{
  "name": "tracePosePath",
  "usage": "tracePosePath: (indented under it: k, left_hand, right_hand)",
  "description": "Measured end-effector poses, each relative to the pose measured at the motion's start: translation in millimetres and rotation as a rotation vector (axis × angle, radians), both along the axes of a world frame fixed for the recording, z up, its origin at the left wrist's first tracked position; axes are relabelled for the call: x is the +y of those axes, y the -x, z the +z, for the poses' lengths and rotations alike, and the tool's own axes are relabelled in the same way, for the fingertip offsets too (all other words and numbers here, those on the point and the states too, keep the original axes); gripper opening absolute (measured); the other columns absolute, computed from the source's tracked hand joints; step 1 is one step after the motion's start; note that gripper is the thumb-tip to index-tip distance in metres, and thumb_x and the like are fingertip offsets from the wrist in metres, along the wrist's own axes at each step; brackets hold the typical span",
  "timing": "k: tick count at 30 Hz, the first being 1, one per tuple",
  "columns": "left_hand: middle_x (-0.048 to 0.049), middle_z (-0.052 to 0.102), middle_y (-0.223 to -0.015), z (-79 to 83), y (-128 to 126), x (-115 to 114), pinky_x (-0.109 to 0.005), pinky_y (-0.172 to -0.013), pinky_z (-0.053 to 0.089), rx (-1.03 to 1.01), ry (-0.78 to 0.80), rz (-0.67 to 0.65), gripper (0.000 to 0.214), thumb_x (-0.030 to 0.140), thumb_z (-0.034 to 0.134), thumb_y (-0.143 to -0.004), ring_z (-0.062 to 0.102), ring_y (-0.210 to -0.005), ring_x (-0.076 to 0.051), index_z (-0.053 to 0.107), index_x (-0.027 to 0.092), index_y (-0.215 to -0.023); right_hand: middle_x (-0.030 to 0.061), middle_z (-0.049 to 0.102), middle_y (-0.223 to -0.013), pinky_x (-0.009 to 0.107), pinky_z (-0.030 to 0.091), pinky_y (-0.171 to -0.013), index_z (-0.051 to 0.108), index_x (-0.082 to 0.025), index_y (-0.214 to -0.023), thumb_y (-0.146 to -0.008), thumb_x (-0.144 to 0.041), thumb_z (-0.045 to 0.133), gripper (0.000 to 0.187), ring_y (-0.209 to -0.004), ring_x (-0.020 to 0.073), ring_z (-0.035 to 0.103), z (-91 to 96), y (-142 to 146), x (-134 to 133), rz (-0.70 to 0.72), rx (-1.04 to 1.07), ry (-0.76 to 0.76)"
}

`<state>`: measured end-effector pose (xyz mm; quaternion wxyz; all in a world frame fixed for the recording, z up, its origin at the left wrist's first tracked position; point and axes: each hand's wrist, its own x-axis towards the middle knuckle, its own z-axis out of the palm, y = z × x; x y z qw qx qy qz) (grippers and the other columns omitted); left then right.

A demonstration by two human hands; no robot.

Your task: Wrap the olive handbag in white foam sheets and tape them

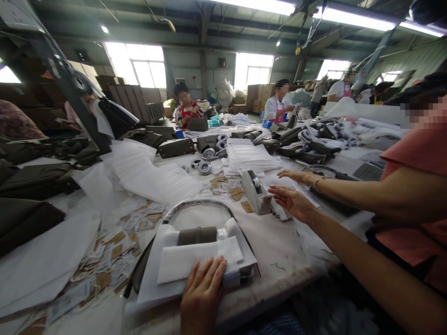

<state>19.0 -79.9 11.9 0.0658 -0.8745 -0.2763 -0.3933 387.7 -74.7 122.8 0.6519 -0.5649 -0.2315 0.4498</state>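
Note:
My left hand [202, 291] lies flat, fingers together and stretched out, on a folded white foam sheet [195, 260]. The sheet covers an olive-grey handbag [197, 235] whose handle [199, 204] is wrapped in clear film and arches away from me. My right hand [291, 202] reaches out to the right of a grey tape dispenser [256, 193], fingers extended and apart, holding nothing. Just beyond it is a co-worker's hand [296, 176] with a bracelet on the wrist, resting on white sheets.
Brown and white paper tags [111, 251] litter the table on the left. Stacks of white foam sheets [247, 156], tape rolls [209, 153] and dark bags [35, 181] crowd the far side. A person in a coral shirt [419, 158] sits close on the right; others work farther back.

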Motion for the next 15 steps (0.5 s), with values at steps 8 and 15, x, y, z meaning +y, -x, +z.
tracePosePath:
  k: [8, 15]
  left_hand:
    - [0.0063, 0.072, -0.122, 0.9, 0, 2, -0.027, -0.125, 0.015, -0.018, -0.029, -0.024, 0.034, 0.024, 0.04, -0.102, 0.068, -0.108, -0.014, 0.068, 0.024, -0.122]
    - [0.0071, 0.072, -0.122, -5.0, -3, 1, -0.028, -0.125, 0.016, -0.067, 0.006, -0.01, 0.034, 0.029, 0.04, -0.104, 0.066, -0.112, -0.013, 0.069, 0.024, -0.121]
  right_hand:
    - [0.0031, 0.072, -0.088, 0.012, 0.057, -0.065, 0.07, -0.017, -0.092, -0.101, -0.021, 0.049, 0.023, -0.068, 0.0063, 0.066, 18.8, 2, 24, 0.047, 0.156, -0.05]
    - [-0.0048, 0.057, -0.074, 0.009, 0.047, -0.05, 0.062, -0.016, -0.094, -0.088, -0.033, 0.074, 0.022, -0.056, 0.0027, 0.053, 33.1, 63, -18, 0.391, 0.568, -0.221]
